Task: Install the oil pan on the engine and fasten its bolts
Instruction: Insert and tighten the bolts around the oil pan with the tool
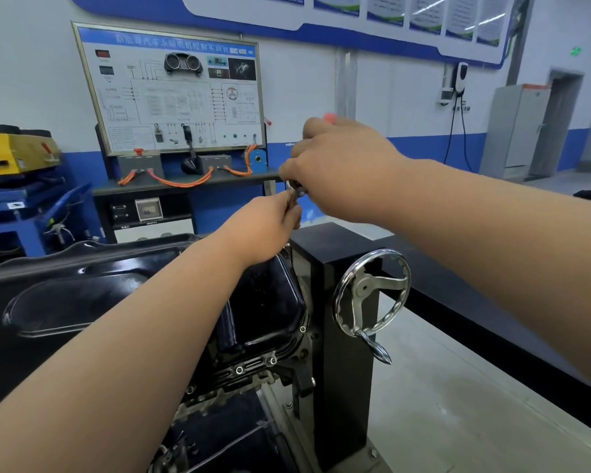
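A glossy black oil pan lies on top of the engine, which hangs in a black stand. Several bolts sit in the pan's near flange. Above the pan's far right corner, my right hand grips a ratchet tool whose red handle end sticks out over my knuckles. Its metal head shows just below my fingers. My left hand reaches up and pinches the metal shaft under that head. What lies at the shaft's lower end is hidden by my left hand.
The black stand post carries a chrome handwheel with a crank handle, right of the pan. A black rail runs off to the right. A training panel with orange cables stands behind, and a blue trolley is at the left.
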The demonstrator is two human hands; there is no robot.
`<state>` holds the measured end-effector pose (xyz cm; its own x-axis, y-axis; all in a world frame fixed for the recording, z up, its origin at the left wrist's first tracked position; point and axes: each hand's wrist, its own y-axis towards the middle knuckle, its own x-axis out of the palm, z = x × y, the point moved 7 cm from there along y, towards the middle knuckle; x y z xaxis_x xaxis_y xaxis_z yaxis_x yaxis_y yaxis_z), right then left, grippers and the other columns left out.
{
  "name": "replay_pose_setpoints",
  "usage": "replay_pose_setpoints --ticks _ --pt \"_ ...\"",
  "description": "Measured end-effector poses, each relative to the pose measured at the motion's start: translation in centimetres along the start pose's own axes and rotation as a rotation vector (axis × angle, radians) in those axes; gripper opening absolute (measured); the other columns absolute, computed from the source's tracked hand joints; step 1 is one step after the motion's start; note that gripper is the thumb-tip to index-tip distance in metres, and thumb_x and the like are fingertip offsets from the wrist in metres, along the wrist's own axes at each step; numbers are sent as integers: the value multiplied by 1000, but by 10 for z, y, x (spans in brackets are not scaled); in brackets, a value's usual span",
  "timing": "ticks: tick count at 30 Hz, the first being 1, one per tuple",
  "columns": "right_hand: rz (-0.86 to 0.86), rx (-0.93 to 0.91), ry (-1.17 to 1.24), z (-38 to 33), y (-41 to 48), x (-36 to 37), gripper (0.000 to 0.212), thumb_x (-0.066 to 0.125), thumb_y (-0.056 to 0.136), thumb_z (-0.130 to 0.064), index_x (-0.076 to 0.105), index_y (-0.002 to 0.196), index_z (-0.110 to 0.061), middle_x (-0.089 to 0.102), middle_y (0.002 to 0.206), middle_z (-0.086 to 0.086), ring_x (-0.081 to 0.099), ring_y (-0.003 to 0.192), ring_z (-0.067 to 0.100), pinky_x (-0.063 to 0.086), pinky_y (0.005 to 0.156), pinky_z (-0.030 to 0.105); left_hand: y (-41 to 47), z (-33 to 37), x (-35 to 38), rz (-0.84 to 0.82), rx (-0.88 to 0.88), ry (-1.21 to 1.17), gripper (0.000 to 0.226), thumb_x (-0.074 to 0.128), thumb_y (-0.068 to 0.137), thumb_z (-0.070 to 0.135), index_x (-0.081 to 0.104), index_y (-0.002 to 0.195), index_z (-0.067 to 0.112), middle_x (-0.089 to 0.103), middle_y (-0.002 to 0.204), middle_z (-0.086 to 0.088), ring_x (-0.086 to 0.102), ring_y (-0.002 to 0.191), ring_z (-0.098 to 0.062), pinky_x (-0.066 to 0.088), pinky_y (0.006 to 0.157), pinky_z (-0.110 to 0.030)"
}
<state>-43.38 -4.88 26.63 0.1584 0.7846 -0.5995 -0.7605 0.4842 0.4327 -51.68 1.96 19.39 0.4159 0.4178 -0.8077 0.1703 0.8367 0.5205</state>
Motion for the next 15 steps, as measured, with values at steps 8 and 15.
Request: replay_pose_setpoints --ticks 8,15 --pt "-65 380 217 7 -3 13 44 44 93 -46 35 60 -18 35 61 -1 32 51 16 24 47 26 -1 -5 -2 -16 -75 -73 27 42 86 8 38 65 23 55 73 -2 50 68 -21 39 60 -30" --pt "-22 51 69 6 1 3 17 47 92 -15 60 102 -18 55 88 0 42 98 23 39 71 36 -3 -2 -5 37 2 -15 24 38 101 29 57 90 21 52 74 18 49 68 1 31 55 -9"
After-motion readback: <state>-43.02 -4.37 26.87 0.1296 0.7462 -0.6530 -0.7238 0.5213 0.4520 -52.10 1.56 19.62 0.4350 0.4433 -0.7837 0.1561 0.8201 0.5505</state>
